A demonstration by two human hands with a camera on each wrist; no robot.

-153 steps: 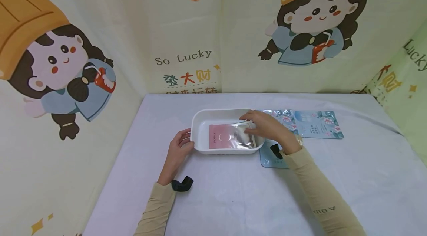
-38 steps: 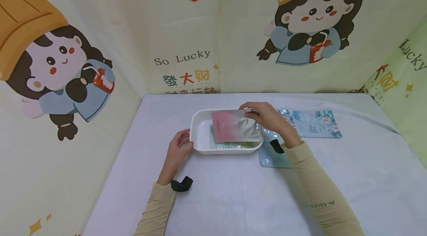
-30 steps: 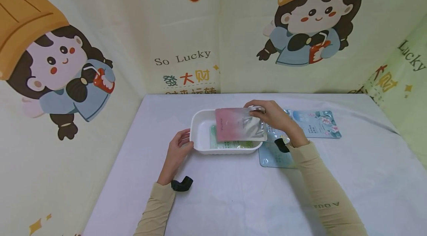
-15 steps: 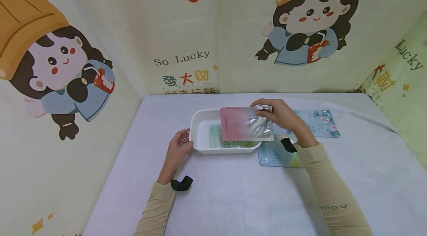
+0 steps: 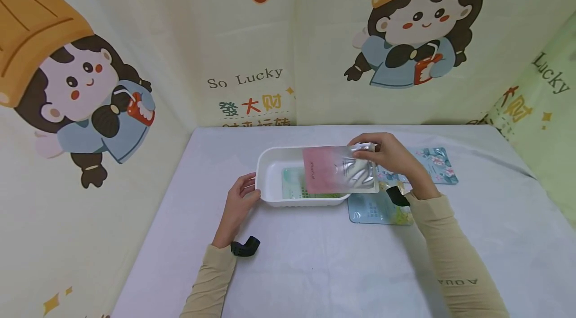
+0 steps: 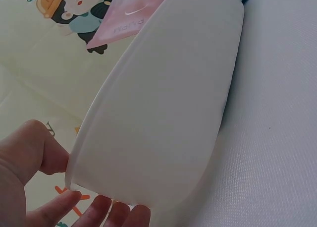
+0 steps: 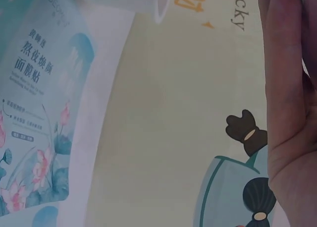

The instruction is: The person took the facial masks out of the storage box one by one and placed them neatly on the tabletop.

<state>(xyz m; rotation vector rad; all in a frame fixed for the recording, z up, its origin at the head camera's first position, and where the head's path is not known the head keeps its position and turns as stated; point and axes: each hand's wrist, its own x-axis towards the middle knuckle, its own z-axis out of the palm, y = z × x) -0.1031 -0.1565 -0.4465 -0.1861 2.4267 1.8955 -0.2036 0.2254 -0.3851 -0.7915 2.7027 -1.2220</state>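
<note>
A pink-and-silver sheet mask packet (image 5: pixel 321 170) hangs over the right part of a white plastic tray (image 5: pixel 270 178); my right hand (image 5: pixel 391 158) pinches its upper right edge between thumb and fingers. Inside the tray lies a green sheet mask packet (image 5: pixel 293 183), partly covered by the pink one. My left hand (image 5: pixel 238 205) holds the tray's left end, thumb at the near corner. In the left wrist view, its fingers (image 6: pixel 96 212) curl against the tray wall (image 6: pixel 158 108). The right wrist view shows only part of my right hand (image 7: pixel 292 103), not the held packet.
Right of the tray lie blue sheet mask packets, one near with a yellow-green corner (image 5: pixel 375 208) and a flowered one farther back (image 5: pixel 438 160), partly behind my right hand. A white cloth covers the table (image 5: pixel 315 263). A printed curtain (image 5: pixel 324 58) hangs behind.
The pink packet was lying in the tray; my right hand has lifted it, uncovering the green packet, and carried it rightward past the tray's right end. My left hand has stayed at the tray.
</note>
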